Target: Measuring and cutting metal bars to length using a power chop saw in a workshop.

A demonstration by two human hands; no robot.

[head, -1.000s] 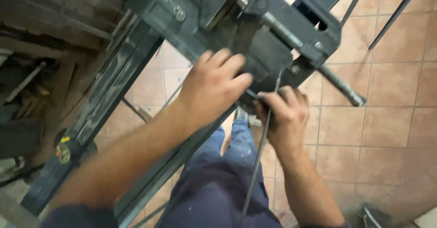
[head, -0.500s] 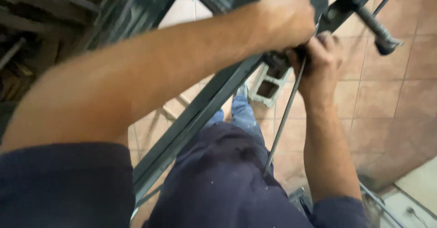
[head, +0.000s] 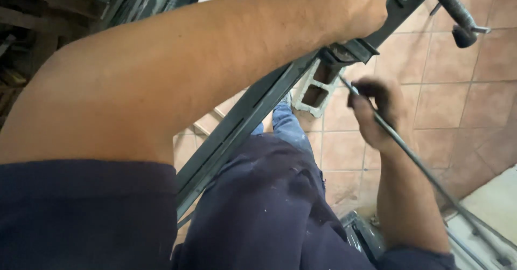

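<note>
Left hand [head: 353,6] outstretched, fingers clamped on steel frame [head: 242,119]; right hand [head: 377,111] fist-gripping thin rod [head: 425,173].

No packages, labels, signs or screens showed anywhere in the view down over the arms and tiled floor.

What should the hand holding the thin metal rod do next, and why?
Probably slide the thin rod a little further up toward the dark metal machine. The right hand grips the rod just below it, and the left hand is clamped on the machine's top, seemingly steadying it.
</note>
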